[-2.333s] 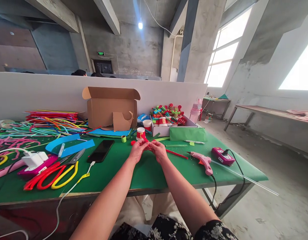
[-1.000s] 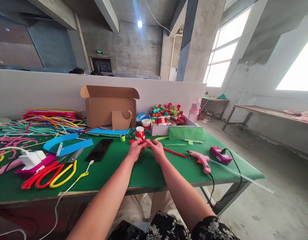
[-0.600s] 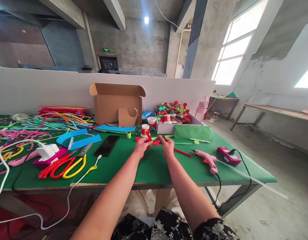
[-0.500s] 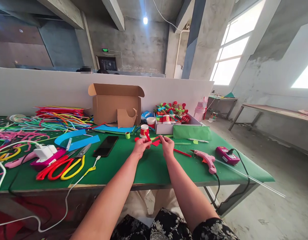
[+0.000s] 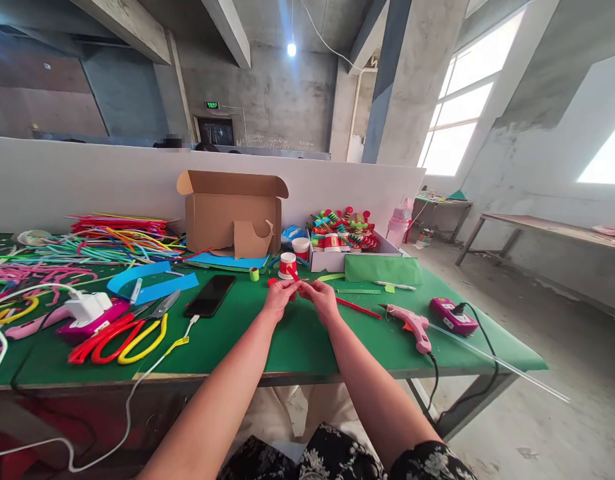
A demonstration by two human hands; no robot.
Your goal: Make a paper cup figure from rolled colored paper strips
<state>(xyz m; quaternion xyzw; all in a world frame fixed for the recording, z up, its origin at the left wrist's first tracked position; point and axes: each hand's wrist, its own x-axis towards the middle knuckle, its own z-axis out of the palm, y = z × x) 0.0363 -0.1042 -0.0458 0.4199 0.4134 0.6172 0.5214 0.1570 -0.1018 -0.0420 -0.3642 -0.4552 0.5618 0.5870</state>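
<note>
A red paper strip (image 5: 292, 273) is pinched between my two hands above the green table; one end sticks up past the fingers. My left hand (image 5: 280, 299) is closed on it, and my right hand (image 5: 319, 299) grips it from the other side, fingertips touching. The fingers hide most of the strip, so its folds cannot be made out. Just behind the hands stands an upside-down red-and-white paper cup (image 5: 287, 263). A small red disc (image 5: 272, 282) lies left of the cup, and a thin red strip (image 5: 360, 308) lies to the right of my right hand.
A pink glue gun (image 5: 411, 325) lies right, near a purple power socket (image 5: 452, 315). A phone (image 5: 210, 295) and scissors (image 5: 147, 333) lie left, before piled pipe cleaners (image 5: 122, 245). Behind stand a cardboard box (image 5: 212, 217) and a white box (image 5: 332, 261) of finished cup figures.
Half a second ago my hands were apart with a red piece showing between them; now they have come together over the strip. The view has shifted slightly.
</note>
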